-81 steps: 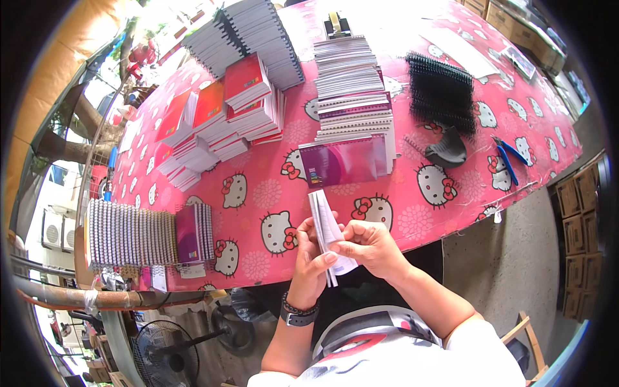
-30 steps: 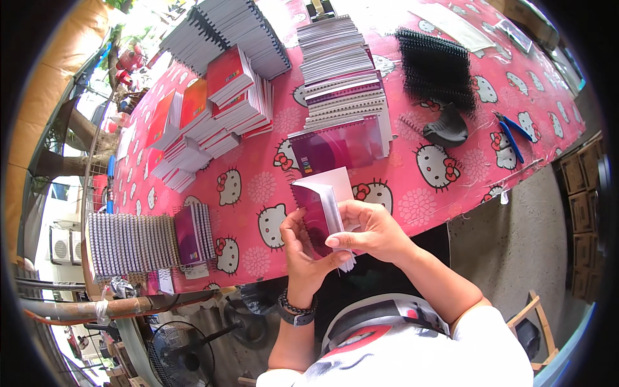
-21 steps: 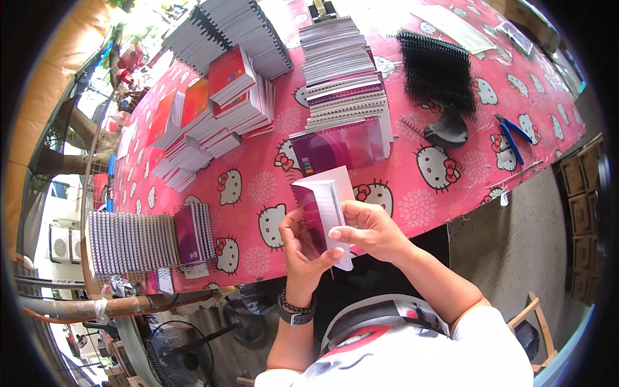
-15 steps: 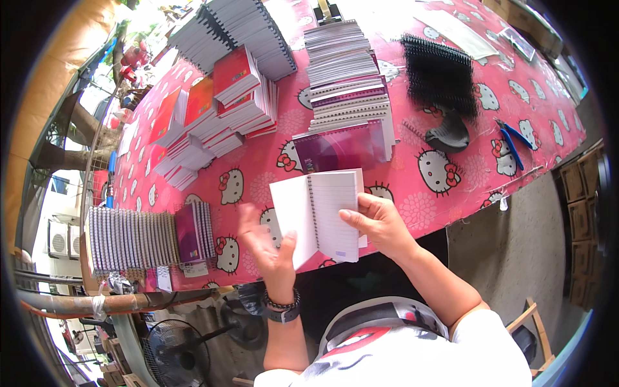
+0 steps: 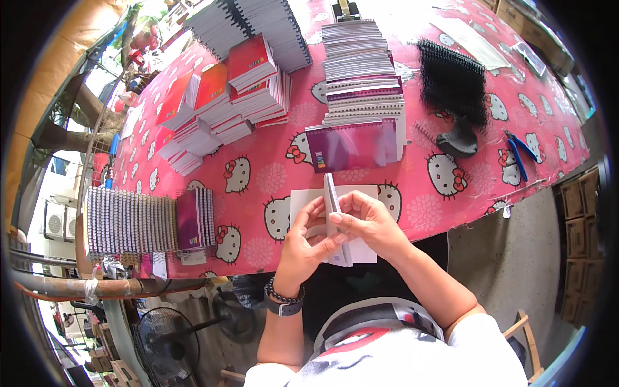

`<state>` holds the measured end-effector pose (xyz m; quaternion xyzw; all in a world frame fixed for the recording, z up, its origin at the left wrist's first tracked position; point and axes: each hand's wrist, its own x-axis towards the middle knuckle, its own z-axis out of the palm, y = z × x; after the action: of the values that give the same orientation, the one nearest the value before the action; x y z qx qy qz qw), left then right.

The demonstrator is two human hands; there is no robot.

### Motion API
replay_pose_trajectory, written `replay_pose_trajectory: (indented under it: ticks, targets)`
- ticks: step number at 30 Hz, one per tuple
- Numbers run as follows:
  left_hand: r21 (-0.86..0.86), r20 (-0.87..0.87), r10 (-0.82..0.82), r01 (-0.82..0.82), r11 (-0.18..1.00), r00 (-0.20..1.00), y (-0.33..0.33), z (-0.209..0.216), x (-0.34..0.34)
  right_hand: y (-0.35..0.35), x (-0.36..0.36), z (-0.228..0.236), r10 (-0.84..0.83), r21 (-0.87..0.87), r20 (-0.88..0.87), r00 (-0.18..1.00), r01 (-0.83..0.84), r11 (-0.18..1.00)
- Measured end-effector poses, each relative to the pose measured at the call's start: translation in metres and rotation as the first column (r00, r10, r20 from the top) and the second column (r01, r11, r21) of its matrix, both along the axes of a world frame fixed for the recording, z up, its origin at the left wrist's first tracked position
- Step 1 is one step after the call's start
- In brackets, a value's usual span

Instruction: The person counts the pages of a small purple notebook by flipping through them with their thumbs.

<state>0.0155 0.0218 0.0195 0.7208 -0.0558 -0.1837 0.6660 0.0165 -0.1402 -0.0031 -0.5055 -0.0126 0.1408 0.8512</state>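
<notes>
A slim spiral-bound notebook [image 5: 331, 197] stands nearly edge-on in front of me, its covers almost together. My left hand [image 5: 304, 240] grips its left side, thumb along the lower edge and fingers curled. From the other side my right hand [image 5: 373, 222] pinches it between thumb and fingers. Beneath the hands, a white sheet or board [image 5: 363, 198] lies at the table's near edge. Just beyond stands a row of notebooks, with a purple notebook [image 5: 354, 145] at its front.
The table [image 5: 258, 213] has a pink cartoon-cat cover. Red-covered pads [image 5: 213, 84] are piled at the far left, near tall spiral-bound stacks [image 5: 274, 32]. Bound notebooks [image 5: 132, 222] line the near left. To the right lie black binding coils [image 5: 451, 80], a black curved object [image 5: 458, 138] and blue-handled pliers [image 5: 521, 155].
The notebook was spread open with lined pages showing; it is now folded nearly closed and turned edge-on. My left hand has moved right and taken hold of it.
</notes>
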Motion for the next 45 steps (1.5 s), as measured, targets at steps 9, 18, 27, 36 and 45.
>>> replay_pose_trajectory:
  ticks: [9,18,27,36,45]
  targets:
    - [-0.19,-0.094,-0.007,-0.011,0.982,0.996,0.007,-0.005,0.004,0.001,0.01,0.003,0.142,0.015,-0.135,0.981,-0.141,0.99]
    - [-0.149,-0.114,-0.01,-0.007,0.989,0.993,0.007,-0.001,0.004,-0.003,0.018,-0.001,0.199,-0.033,-0.178,0.964,-0.208,0.978]
    - [-0.178,-0.209,0.029,-0.068,0.982,0.977,0.011,0.007,0.006,-0.004,0.018,0.004,0.191,-0.061,-0.189,0.963,-0.205,0.977]
    - [-0.1,-0.144,0.055,-0.069,0.993,0.988,0.004,0.012,0.006,-0.003,0.017,0.002,0.18,-0.095,-0.173,0.968,-0.198,0.976]
    - [-0.078,-0.12,0.048,-0.057,0.995,0.992,0.002,0.01,0.006,-0.002,0.02,-0.006,0.174,-0.113,-0.146,0.974,-0.192,0.975]
